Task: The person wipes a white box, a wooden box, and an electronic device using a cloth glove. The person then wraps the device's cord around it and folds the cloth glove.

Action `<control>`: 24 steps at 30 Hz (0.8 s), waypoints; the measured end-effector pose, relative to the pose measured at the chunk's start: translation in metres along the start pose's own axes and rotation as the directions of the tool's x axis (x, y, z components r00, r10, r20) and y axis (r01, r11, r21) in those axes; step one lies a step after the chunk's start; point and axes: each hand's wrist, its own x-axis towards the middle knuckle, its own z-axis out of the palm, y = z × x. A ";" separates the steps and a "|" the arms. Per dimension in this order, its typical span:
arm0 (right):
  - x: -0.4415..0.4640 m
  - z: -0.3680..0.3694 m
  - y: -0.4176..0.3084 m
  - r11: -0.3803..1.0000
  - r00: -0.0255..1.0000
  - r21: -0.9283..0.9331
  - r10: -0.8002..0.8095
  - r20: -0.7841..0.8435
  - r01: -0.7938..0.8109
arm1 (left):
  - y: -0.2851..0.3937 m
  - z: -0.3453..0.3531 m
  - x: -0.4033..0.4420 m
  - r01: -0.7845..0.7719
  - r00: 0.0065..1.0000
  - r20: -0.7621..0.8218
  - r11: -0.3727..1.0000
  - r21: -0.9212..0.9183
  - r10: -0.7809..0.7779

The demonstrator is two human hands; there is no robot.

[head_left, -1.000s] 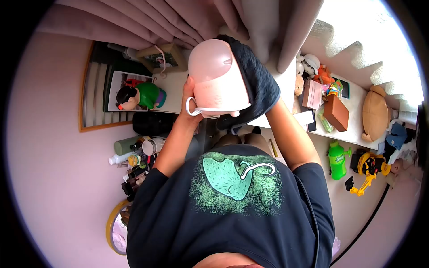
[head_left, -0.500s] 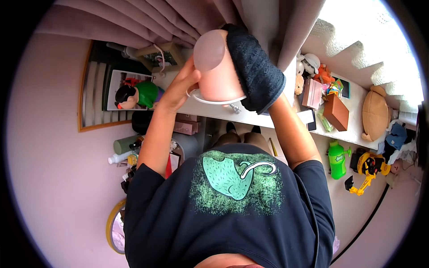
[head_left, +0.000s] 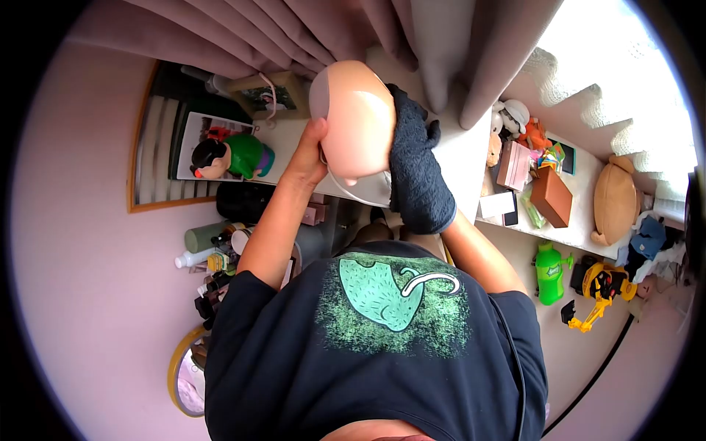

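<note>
While your left hand (head_left: 309, 156) clamps it, glossy, rounded pink object (head_left: 360, 121) sits upper centre of frame, greyish at left edge. Fuzzy black cloth (head_left: 421, 195) covers your right hand (head_left: 413, 158); its grip can't be told.

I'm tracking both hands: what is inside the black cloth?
The right forearm runs into the black cloth, against the pink object; the right hand and its fingers are covered.

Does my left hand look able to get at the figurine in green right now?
Probably not while the left hand is holding the rounded pink object. If it let go, likely yes: the figurine in green looks close, with nothing visible between them.
</note>
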 end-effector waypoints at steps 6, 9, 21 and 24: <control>0.034 -0.010 0.030 0.825 0.874 0.363 -0.483 0.054 0.434 | -0.003 0.007 -0.011 0.005 0.963 0.268 0.998 0.055 -0.019; 0.033 -0.027 0.029 0.782 0.798 0.210 -0.603 0.017 0.587 | -0.014 0.010 -0.010 0.054 0.969 0.246 0.995 -0.088 -0.031; -0.048 0.021 0.046 0.846 0.845 0.043 -0.527 -0.093 0.532 | 0.020 0.008 0.009 -0.181 0.929 0.210 0.869 -0.461 0.305; -0.042 0.012 0.037 0.851 0.861 0.148 -0.481 -0.166 0.504 | 0.036 0.027 0.003 -0.236 0.972 0.025 0.971 0.047 0.235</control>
